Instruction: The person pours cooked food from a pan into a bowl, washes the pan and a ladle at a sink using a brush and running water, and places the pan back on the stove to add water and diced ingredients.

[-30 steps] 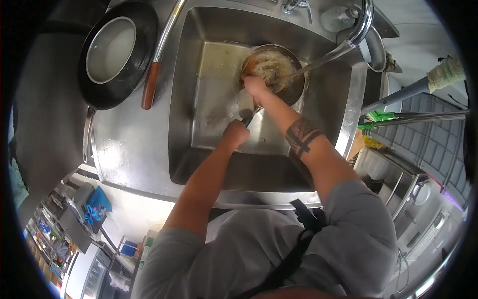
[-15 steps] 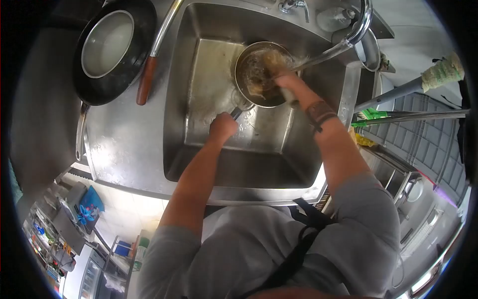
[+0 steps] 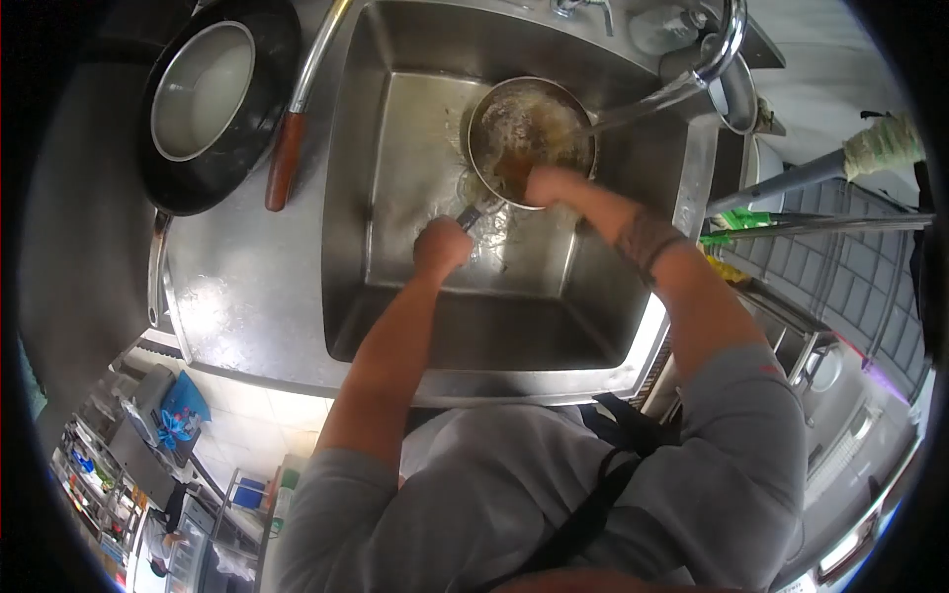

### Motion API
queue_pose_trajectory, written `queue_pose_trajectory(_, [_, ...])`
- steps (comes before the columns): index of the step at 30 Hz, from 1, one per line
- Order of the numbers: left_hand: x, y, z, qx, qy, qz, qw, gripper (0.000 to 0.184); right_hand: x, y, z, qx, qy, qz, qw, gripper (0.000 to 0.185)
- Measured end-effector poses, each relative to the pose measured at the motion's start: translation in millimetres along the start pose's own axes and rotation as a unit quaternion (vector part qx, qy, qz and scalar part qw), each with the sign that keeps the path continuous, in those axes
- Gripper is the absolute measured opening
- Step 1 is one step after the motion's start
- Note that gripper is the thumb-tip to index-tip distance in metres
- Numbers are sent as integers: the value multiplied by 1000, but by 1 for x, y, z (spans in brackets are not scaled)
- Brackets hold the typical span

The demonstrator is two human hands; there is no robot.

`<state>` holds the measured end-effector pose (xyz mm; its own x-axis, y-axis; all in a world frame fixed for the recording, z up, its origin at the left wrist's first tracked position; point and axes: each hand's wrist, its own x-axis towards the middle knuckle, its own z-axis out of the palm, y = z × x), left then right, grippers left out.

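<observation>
A round metal pan (image 3: 472,148) sits in the steel sink (image 3: 474,331), holding brownish, foamy water (image 3: 534,119). Closed around its dark handle (image 3: 471,215) is my left hand (image 3: 441,247). My right hand (image 3: 556,186) reaches over the pan's near right rim, fingers curled down into the water. Whatever those fingers hold is hidden. From the curved faucet (image 3: 730,40), a stream of water (image 3: 643,111) runs into the pan from the right.
Left of the sink, a black wok (image 3: 267,69) carries a pale metal bowl (image 3: 203,89). A wooden-handled tool (image 3: 287,163) lies beside it. A clear bottle (image 3: 664,32) stands behind the sink. Long poles (image 3: 820,176) lean at right. Another person (image 3: 158,544) appears far off, lower left.
My right hand has drawn back from the pan's middle to its near right rim. The water splashes less. My left hand keeps its hold on the handle.
</observation>
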<state>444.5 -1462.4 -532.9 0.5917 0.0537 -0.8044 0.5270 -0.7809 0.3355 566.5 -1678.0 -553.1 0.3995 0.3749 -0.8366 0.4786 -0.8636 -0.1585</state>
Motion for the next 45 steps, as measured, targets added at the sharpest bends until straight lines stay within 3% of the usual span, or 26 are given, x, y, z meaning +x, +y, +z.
queue_pose_trajectory(5, [12, -5, 7, 13, -2, 5, 1000, 31, 31, 20, 24, -63, -30, -78, 994, 32])
queue_pose_trajectory(8, [5, 6, 4, -1, -32, -12, 999, 31, 39, 33, 46, 8, -41, -50, 998, 31])
queue_pose_trajectory(9, [2, 7, -1, 2, -56, -15, 998, 31, 55, 62, 38, -51, -26, -71, 996, 30])
queue_pose_trajectory(11, [12, -3, 9, -2, -24, -9, 1000, 31, 39, 78, 7, 189, 17, 92, 978, 29])
queue_pose_trajectory(12, [16, -7, 13, -7, 2, -1, 1000, 31, 34, 66, 11, 191, 19, 91, 977, 29])
queue_pose_trajectory(14, [6, 4, 4, 4, 1, -1, 1000, 31, 24, 33, 18, -64, 1, -74, 995, 28])
queue_pose_trajectory(15, [1, 10, 4, 15, -2, -3, 1000, 31, 3, 6, 10, -45, 58, -186, 980, 30])
queue_pose_trajectory(16, [4, 7, 9, 13, -6, -2, 1000, 31, 7, 7, 9, -46, 54, -184, 980, 30])
queue_pose_trajectory(18, [11, -4, 12, -8, 10, 5, 1000, 32, 28, 14, -3, 138, 75, 60, 986, 31])
queue_pose_trajectory(20, [9, -2, 5, -2, 13, 0, 1000, 32, 46, 73, -4, 89, 189, 57, 976, 33])
queue_pose_trajectory(22, [7, -7, 2, 14, 7, -2, 1000, 33, 9, 77, -16, 75, 70, 231, 968, 35])
queue_pose_trajectory(24, [16, -3, -3, -2, -32, -6, 999, 36, -6, 95, 35, -72, -48, 97, 992, 38])
queue_pose_trajectory(25, [17, -2, -2, -6, -33, -2, 999, 36, -2, 88, 61, -63, -46, 34, 996, 40])
queue_pose_trajectory(27, [16, -1, 8, -4, -45, 6, 999, 36, -21, 35, 48, 40, -27, -18, 999, 36])
queue_pose_trajectory(28, [15, -1, 15, -8, -45, 5, 999, 36, -37, -6, 4, 136, -7, -7, 991, 31])
queue_pose_trajectory(31, [19, -9, 20, -13, 32, 39, 999, 27, 7, -16, -54, 218, 40, 0, 975, 47])
queue_pose_trajectory(32, [21, -13, 20, -20, 5, 38, 999, 27, 15, -18, -64, 572, 99, 111, 806, 47])
queue_pose_trajectory(34, [25, -16, 27, -25, -23, 40, 999, 27, 40, -30, -47, 831, 140, 205, 498, 49])
queue_pose_trajectory(35, [27, -18, 36, -17, -37, 43, 998, 32, 68, -40, -6, 718, 221, 141, 645, 48])
queue_pose_trajectory(37, [34, -13, 28, -12, -42, 49, 998, 37, 48, -63, -10, 643, 250, 75, 720, 47])
queue_pose_trajectory(38, [30, -12, 22, -17, -58, 36, 998, 36, 39, -48, -24, 642, 248, 75, 721, 47])
queue_pose_trajectory(39, [24, -14, 21, -20, -76, 21, 997, 36, 33, -22, -33, 732, 202, 138, 635, 48])
queue_pose_trajectory(41, [23, -14, 28, -7, -59, 30, 998, 35, 57, 2, -31, 717, 205, 232, 625, 51])
queue_pose_trajectory(42, [23, -12, 30, 4, -43, 39, 998, 34, 64, -1, -21, 716, 207, 232, 625, 51])
queue_pose_trajectory(44, [20, -4, 20, 0, -41, 24, 999, 33, 73, -12, -10, 466, 255, 74, 844, 42])
queue_pose_trajectory(45, [14, -3, 24, -2, -52, 4, 999, 33, 82, -7, 11, 395, 251, 37, 883, 40])
